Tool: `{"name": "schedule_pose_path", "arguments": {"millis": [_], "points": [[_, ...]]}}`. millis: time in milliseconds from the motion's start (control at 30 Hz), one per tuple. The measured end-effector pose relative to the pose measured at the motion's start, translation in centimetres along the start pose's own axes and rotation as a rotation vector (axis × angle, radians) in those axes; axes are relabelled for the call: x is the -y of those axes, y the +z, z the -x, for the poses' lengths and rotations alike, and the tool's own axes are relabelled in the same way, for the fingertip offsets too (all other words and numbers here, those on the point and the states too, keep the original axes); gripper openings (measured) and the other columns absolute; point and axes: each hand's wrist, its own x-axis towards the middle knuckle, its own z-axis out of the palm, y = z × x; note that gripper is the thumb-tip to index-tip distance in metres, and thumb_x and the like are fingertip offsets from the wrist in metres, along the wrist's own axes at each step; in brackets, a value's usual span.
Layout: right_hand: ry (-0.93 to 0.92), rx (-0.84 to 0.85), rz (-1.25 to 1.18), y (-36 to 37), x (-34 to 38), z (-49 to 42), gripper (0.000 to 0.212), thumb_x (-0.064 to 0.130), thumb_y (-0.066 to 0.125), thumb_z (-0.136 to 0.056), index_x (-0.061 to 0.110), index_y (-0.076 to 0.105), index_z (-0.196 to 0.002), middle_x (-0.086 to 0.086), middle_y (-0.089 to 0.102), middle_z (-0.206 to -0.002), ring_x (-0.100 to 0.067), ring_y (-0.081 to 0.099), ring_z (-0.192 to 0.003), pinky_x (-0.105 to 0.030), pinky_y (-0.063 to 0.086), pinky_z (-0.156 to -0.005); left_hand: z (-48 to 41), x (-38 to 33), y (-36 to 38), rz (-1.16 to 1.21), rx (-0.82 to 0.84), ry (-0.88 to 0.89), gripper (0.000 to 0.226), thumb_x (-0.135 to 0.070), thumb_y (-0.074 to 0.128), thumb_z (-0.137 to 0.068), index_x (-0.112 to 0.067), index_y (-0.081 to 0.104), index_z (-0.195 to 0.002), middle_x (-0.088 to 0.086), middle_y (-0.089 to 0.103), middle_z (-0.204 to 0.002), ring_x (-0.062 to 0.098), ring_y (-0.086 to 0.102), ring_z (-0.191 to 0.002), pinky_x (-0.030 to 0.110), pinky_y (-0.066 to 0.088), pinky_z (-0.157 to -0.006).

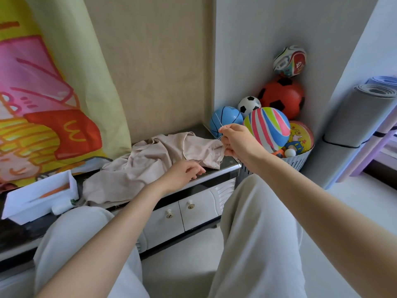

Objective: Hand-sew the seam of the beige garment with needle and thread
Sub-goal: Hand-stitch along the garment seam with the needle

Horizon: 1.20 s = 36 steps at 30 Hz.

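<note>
Pinching the needle (218,120), the right hand (234,139) could pucker the beige garment (139,166) by tugging hard — the left hand (184,174), relaxed, merely rests on it.

cabinet (221,171), dark top | on it: beige garment (137,168) mid | white box (40,196) L end

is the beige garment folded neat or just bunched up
Bunched up: the beige garment lies in loose, wrinkled heaps on the cabinet top, with no flat folds.
</note>
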Motion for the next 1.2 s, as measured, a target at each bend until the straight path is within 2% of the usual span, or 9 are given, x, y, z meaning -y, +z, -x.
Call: {"name": "schedule_pose_path", "arguments": {"millis": [100,300,467,600,700,833,967,1067,1200], "points": [[0.012,-0.005,0.030,-0.4,-0.5,-0.1,0.022,0.012,0.037,-0.101,0.017,0.049,-0.084,0.001,0.037,-0.062,-0.008,0.033,-0.050,-0.014,0.031,-0.040,0.1,-0.2,-0.3,0.044,-0.084,-0.011,0.028,-0.019,0.041,-0.101,-0.018,0.067,-0.108,-0.003,0.065,-0.101,0.010,0.060,-0.090,0.012,0.044,-0.073],[0.032,-0.048,0.127,-0.8,-1.5,-0.6,0.024,0.012,0.036,-0.101,0.020,0.048,-0.081,0.001,0.039,-0.064,-0.009,0.035,-0.051,-0.016,0.031,-0.043,0.2,-1.4,-0.7,-0.082,-0.146,0.186,0.025,-0.017,0.046,-0.099,-0.015,0.070,-0.107,-0.015,0.054,-0.094,-0.003,0.051,-0.088,0.005,0.034,-0.081],[0.098,-0.050,0.275,-0.9,-2.6,-1.7,0.013,0.014,0.038,-0.099,0.012,0.051,-0.101,0.001,0.043,-0.069,-0.010,0.037,-0.055,-0.016,0.031,-0.042,0.9,-0.3,0.3,-0.310,-0.022,0.238,0.027,-0.023,0.046,-0.099,-0.018,0.069,-0.113,0.000,0.052,-0.119,0.012,0.042,-0.117,0.017,0.027,-0.097],[0.114,0.029,0.453,-0.4,-4.0,-2.9,0.016,0.014,0.038,-0.099,0.015,0.053,-0.093,0.001,0.045,-0.068,-0.010,0.035,-0.051,-0.016,0.029,-0.041,1.3,1.7,1.2,-0.600,0.036,0.175,0.040,-0.023,0.047,-0.098,-0.026,0.049,-0.137,-0.003,0.033,-0.147,0.017,0.022,-0.137,0.027,0.009,-0.110],[0.051,0.031,0.669,0.3,-5.3,-4.2,0.020,0.015,0.039,-0.098,0.010,0.059,-0.101,-0.003,0.052,-0.082,-0.014,0.046,-0.064,-0.023,0.039,-0.057,1.3,3.3,0.8,-0.582,-0.090,0.074,0.051,-0.020,0.049,-0.093,-0.025,0.038,-0.143,-0.005,0.037,-0.142,0.016,0.027,-0.133,0.028,0.017,-0.105],[-0.031,0.031,0.886,1.2,-7.0,-6.1,0.025,0.015,0.042,-0.096,0.002,0.060,-0.108,-0.015,0.057,-0.102,-0.026,0.050,-0.090,-0.031,0.039,-0.081,0.1,5.8,-0.1,-0.642,-0.265,-0.052,0.043,-0.034,0.058,-0.089,-0.024,0.048,-0.130,-0.002,0.049,-0.125,0.020,0.036,-0.121,0.030,0.024,-0.098],[-0.022,-0.047,1.072,2.3,-8.6,-8.8,0.033,0.018,0.038,-0.098,0.006,0.051,-0.125,-0.020,0.044,-0.129,-0.036,0.043,-0.117,-0.041,0.040,-0.099,-2.0,7.1,-0.6,-0.618,-0.332,-0.146,0.040,-0.043,0.063,-0.085,-0.022,0.052,-0.116,-0.002,0.049,-0.122,0.021,0.037,-0.120,0.032,0.027,-0.097],[-0.062,-0.116,1.201,3.1,-9.0,-9.9,0.032,0.016,0.038,-0.098,0.005,0.047,-0.127,-0.020,0.040,-0.127,-0.038,0.042,-0.114,-0.047,0.040,-0.098,-3.7,7.5,-0.4,-0.644,-0.354,-0.163,0.046,-0.049,0.065,-0.082,-0.023,0.050,-0.115,-0.002,0.050,-0.120,0.021,0.040,-0.116,0.033,0.029,-0.095],[-0.237,-0.169,1.294,3.4,-9.5,-11.1,0.026,0.016,0.038,-0.099,0.004,0.051,-0.119,-0.017,0.045,-0.120,-0.034,0.043,-0.106,-0.039,0.040,-0.089,-5.5,8.1,0.1,-0.678,-0.378,-0.165,0.042,-0.048,0.066,-0.081,-0.022,0.050,-0.109,-0.001,0.051,-0.115,0.022,0.042,-0.112,0.034,0.030,-0.093]]}}
